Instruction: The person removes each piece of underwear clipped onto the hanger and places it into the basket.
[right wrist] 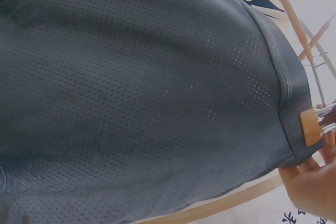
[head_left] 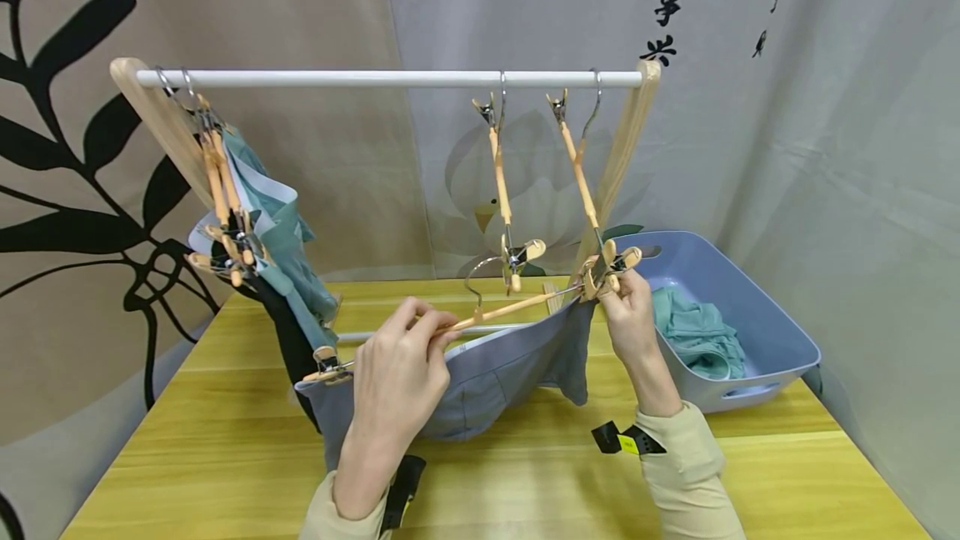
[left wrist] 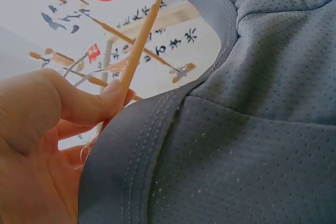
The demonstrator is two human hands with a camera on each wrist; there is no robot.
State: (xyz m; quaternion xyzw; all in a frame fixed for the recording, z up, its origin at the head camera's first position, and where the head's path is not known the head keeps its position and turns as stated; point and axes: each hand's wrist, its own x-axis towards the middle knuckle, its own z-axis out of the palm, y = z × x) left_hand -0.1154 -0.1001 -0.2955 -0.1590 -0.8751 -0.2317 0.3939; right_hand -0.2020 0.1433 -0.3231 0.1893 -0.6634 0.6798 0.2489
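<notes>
Grey-blue underpants [head_left: 487, 386] in perforated fabric hang by the waistband from a wooden clip hanger [head_left: 517, 307]. My left hand [head_left: 401, 382] pinches the hanger's bar [left wrist: 137, 45] between thumb and fingers, beside the waistband [left wrist: 142, 150]. At the other end, my right hand [head_left: 633, 319] grips around the right clip [right wrist: 311, 128], its fingers against the waistband corner. That clip's pad lies on the waistband. The left clip [head_left: 327, 367] sits at the garment's left corner. The held hanger's hook [head_left: 477, 273] points up, off the rail.
A white rail [head_left: 390, 79] on wooden posts spans the table [head_left: 525, 482]. Two bare clip hangers [head_left: 501, 182] hang at its right. Teal garments [head_left: 281, 215] and a black one hang at its left. A blue basket [head_left: 750, 315] holds teal cloth [head_left: 697, 336].
</notes>
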